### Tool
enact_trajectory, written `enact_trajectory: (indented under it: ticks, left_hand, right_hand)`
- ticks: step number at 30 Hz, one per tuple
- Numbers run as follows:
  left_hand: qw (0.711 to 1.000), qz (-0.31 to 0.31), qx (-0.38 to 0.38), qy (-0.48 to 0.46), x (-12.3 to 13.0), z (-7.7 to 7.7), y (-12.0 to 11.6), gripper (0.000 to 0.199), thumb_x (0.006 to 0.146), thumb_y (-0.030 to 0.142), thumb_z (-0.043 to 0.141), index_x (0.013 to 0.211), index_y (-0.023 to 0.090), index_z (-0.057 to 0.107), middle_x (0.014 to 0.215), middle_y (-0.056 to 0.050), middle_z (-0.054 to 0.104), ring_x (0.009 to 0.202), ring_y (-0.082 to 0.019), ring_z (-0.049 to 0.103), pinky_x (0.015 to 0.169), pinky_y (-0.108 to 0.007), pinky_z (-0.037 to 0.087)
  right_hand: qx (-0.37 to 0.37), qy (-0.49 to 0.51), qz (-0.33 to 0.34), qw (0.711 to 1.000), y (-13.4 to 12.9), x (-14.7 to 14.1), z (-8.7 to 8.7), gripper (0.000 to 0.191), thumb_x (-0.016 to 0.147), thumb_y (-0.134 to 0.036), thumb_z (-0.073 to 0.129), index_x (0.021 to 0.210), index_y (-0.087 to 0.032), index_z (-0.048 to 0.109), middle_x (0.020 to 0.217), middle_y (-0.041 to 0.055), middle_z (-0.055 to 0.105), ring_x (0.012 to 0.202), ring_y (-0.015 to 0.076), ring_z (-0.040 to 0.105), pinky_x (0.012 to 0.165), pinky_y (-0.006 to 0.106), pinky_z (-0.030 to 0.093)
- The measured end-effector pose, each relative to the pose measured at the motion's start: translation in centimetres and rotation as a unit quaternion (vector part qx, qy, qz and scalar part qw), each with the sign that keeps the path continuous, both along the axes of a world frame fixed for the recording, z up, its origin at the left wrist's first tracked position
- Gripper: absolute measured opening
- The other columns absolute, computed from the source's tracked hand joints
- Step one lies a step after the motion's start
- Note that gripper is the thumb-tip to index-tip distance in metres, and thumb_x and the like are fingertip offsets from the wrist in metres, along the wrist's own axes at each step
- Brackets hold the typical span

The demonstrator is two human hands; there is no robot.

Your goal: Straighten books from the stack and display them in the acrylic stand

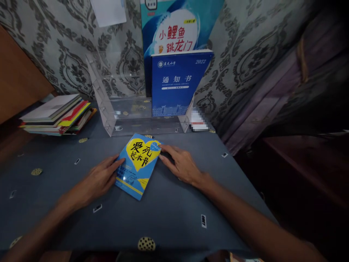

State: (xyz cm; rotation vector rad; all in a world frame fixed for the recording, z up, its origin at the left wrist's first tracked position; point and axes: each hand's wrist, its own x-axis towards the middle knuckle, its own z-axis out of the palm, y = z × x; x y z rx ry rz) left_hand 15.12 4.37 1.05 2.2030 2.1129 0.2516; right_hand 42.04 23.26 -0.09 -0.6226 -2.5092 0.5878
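A small blue book (136, 167) with a yellow heart and black characters on its cover lies tilted on the grey-blue tablecloth. My left hand (102, 176) grips its left edge, with the thumb on the cover and the other fingers at the side. At the upper right corner of the book, my right hand (182, 165) pinches the edge between thumb and forefinger. Behind it stands a clear plastic rack (131, 125), which holds a dark blue booklet (174, 87) and a taller teal book (177, 29) upright at its right side.
A stack of books and papers (57, 114) sits at the back left of the table (169, 225). Patterned wallpaper (120, 62) rises behind the rack, with a white paper on it. Beyond the table's right edge hangs a purplish curtain (261, 98).
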Motion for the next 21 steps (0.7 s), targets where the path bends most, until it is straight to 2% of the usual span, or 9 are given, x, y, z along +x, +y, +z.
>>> enact_trajectory:
  ticks: [5, 9, 11, 16, 21]
  left_hand:
    - [0.999, -0.011, -0.006, 0.035, 0.8, 0.7, 0.0, 0.048, 0.100, 0.036, 0.034, 0.142, 0.021, 0.051, 0.149, -0.014, 0.051, 0.132, -0.030, 0.053, 0.108, -0.051, 0.047]
    - [0.993, -0.109, -0.016, 0.034, 2.6, 1.8, -0.1, 0.052, 0.097, 0.046, 0.048, 0.145, 0.024, 0.047, 0.154, -0.011, 0.045, 0.141, -0.031, 0.042, 0.115, -0.053, 0.038]
    - [0.988, -0.144, -0.031, 0.039, 3.4, 2.2, 0.0, 0.057, 0.096, 0.046, 0.052, 0.148, 0.024, 0.043, 0.154, -0.012, 0.045, 0.143, -0.030, 0.040, 0.114, -0.051, 0.040]
    - [0.982, -0.165, -0.042, 0.088, 3.7, 2.4, 0.4, 0.052, 0.098, 0.047, 0.049, 0.143, 0.021, 0.048, 0.149, -0.014, 0.051, 0.141, -0.031, 0.044, 0.107, -0.048, 0.048]
    - [0.978, -0.190, -0.027, 0.085, 3.5, 2.5, 0.4, 0.050, 0.101, 0.045, 0.043, 0.142, 0.018, 0.050, 0.145, -0.014, 0.055, 0.141, -0.029, 0.044, 0.109, -0.048, 0.047]
  right_hand:
    - [-0.034, 0.013, -0.003, 0.999, 0.4, 0.0, -0.2, 0.036, 0.100, -0.038, 0.042, 0.124, -0.019, 0.061, 0.108, 0.0093, 0.074, 0.095, 0.0226, 0.070, 0.086, 0.038, 0.054]
    - [-0.043, 0.035, -0.012, 0.998, 0.1, -0.2, -0.3, 0.034, 0.101, -0.036, 0.042, 0.117, -0.017, 0.066, 0.100, 0.0096, 0.074, 0.088, 0.0212, 0.069, 0.082, 0.036, 0.053]
    - [-0.054, 0.045, 0.004, 0.997, -0.3, -0.3, -0.3, 0.034, 0.101, -0.035, 0.044, 0.116, -0.016, 0.067, 0.101, 0.0106, 0.074, 0.089, 0.0210, 0.070, 0.082, 0.035, 0.053]
    - [-0.069, 0.059, 0.078, 0.993, -1.7, -0.6, -0.3, 0.034, 0.102, -0.034, 0.042, 0.115, -0.014, 0.067, 0.109, 0.0122, 0.074, 0.094, 0.0198, 0.070, 0.085, 0.034, 0.053]
    - [-0.074, 0.066, 0.120, 0.988, -2.5, -0.8, -0.2, 0.036, 0.102, -0.034, 0.043, 0.115, -0.011, 0.067, 0.105, 0.0127, 0.074, 0.091, 0.0194, 0.070, 0.083, 0.033, 0.053]
